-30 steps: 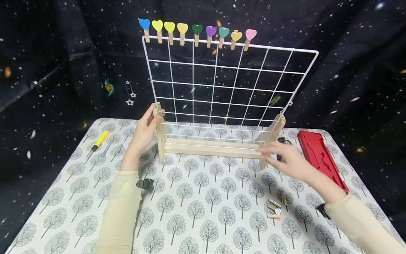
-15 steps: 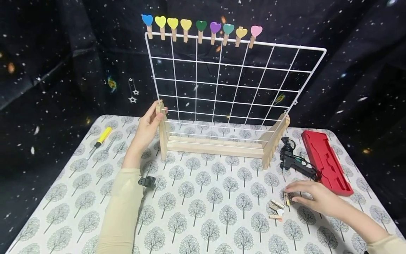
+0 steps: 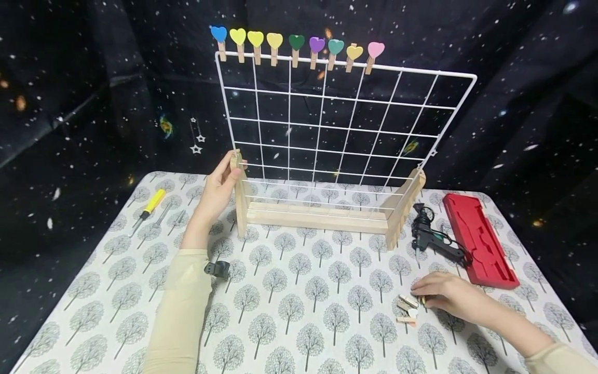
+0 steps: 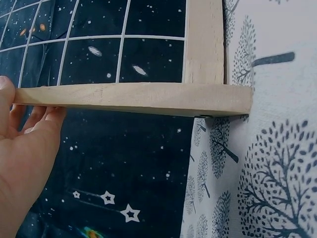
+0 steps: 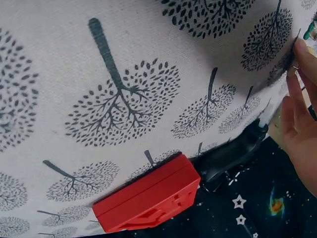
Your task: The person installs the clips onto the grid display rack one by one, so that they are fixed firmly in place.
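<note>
A white wire grid (image 3: 323, 96) leans back in a wooden stand (image 3: 317, 220). Heart-topped clothespins (image 3: 296, 43) in several colours line its top bar from the left corner to past the middle. My left hand (image 3: 215, 192) grips the stand's left side piece, thumb on the near side; in the left wrist view, fingers curl behind that wooden side piece (image 4: 133, 96). At the front right, my right hand (image 3: 450, 296) pinches a clothespin (image 3: 423, 300) by the table, mostly hidden under the fingers. Several loose clothespins (image 3: 406, 310) lie just left of it.
A black glue gun (image 3: 434, 241) with a cord lies right of the stand, beside an open red case (image 3: 481, 241). On the left are a yellow-handled screwdriver (image 3: 148, 209) and thin metal bits (image 3: 163, 213). A tree-print cloth (image 3: 299, 311) covers the table.
My right hand has moved from the stand's right foot toward the front right, and its fingers have closed on a clothespin there. My left hand has kept its grip on the stand.
</note>
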`<state>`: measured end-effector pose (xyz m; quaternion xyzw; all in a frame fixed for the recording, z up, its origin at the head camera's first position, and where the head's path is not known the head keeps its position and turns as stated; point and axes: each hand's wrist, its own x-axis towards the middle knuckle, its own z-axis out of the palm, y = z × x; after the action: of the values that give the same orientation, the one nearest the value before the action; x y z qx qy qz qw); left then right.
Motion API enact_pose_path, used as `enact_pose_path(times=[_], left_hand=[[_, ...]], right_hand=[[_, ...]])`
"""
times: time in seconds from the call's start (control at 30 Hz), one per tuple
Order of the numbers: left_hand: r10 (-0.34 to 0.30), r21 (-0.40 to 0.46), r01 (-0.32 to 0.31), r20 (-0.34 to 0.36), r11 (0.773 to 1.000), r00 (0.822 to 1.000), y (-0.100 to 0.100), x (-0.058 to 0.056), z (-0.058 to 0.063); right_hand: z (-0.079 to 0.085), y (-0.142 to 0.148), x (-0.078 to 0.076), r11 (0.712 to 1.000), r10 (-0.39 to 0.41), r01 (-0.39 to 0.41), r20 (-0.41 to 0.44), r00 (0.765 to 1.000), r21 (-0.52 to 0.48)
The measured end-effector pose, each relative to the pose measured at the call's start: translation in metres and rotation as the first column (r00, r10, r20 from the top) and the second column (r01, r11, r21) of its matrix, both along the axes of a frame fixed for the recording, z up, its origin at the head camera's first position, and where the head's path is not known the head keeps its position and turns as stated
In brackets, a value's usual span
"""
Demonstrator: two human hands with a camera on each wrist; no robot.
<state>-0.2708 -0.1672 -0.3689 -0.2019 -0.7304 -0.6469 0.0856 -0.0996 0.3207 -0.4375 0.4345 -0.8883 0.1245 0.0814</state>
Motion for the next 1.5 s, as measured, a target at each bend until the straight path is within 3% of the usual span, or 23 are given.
enact_pose_path(times=[0.23,0.57,0.8,0.9,1.07,1.2,1.37,1.43,1.5], left_hand=[[0.010,-0.012,-0.010,0.004,1.000,1.000,0.000,0.002,0.000],[0.002,-0.015,-0.002,0.014,1.000,1.000,-0.001,0.001,0.000],[0.017,-0.030,-0.017,-0.009,0.999,1.000,-0.007,-0.011,-0.012],[0.017,-0.037,-0.017,-0.020,0.999,1.000,-0.007,-0.015,-0.017],[0.013,-0.023,-0.013,0.003,1.000,1.000,-0.004,0.000,-0.005],[0.015,-0.023,-0.015,0.019,1.000,1.000,-0.003,0.006,0.000],[0.006,-0.023,-0.006,0.009,1.000,1.000,-0.002,0.004,0.000],[0.008,-0.025,-0.008,0.008,1.000,1.000,-0.001,0.003,0.001],[0.011,-0.031,-0.011,0.007,0.999,1.000,0.000,0.002,0.001]], right_hand=[[-0.003,-0.001,0.000,1.000,-0.015,0.015,-0.033,0.999,-0.005],[0.000,0.001,0.003,0.988,-0.152,0.154,0.118,0.981,-0.004],[0.001,-0.031,-0.017,0.978,-0.179,0.194,0.181,0.967,-0.072],[0.010,-0.046,-0.030,0.967,-0.191,0.213,0.159,0.969,-0.137],[0.051,-0.075,-0.051,0.935,-0.179,0.217,0.158,0.971,-0.279],[0.107,-0.109,-0.061,0.884,-0.149,0.205,0.162,0.976,-0.420],[0.184,-0.143,-0.067,0.824,-0.114,0.085,-0.016,0.993,-0.561],[0.206,-0.149,-0.073,0.815,-0.118,0.024,-0.125,0.985,-0.579],[0.225,-0.152,-0.079,0.793,-0.146,0.020,-0.159,0.977,-0.609]])
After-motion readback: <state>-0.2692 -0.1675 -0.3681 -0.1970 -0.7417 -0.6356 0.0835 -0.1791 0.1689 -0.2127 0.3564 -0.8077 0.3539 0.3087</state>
